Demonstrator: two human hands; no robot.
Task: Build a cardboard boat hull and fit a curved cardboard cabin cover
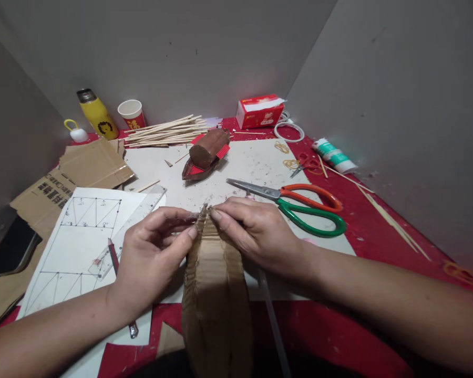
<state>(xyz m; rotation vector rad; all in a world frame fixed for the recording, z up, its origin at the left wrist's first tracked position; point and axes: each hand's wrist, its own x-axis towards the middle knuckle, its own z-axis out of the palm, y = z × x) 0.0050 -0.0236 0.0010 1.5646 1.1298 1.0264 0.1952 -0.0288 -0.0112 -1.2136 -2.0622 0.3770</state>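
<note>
A folded piece of corrugated cardboard (215, 294), shaped like a boat hull, stands on its edge in front of me. Its pointed far end is pinched from both sides. My left hand (153, 252) presses that tip with thumb and fingers closed on it. My right hand (256, 231) grips the same tip from the right, fingers pressed together. A finished brown and red model boat (205, 155) lies further back on the white sheet (252, 168).
Orange and green scissors (299, 205) lie just beyond my right hand. To the left are a drawn plan (79, 236), a ruler (130, 226), a pencil (113, 257) and cardboard scraps (82, 168). Wooden sticks (165, 131), yellow bottle (96, 114), paper cup (132, 114), tissue box (260, 111) and glue tube (334, 156) stand behind.
</note>
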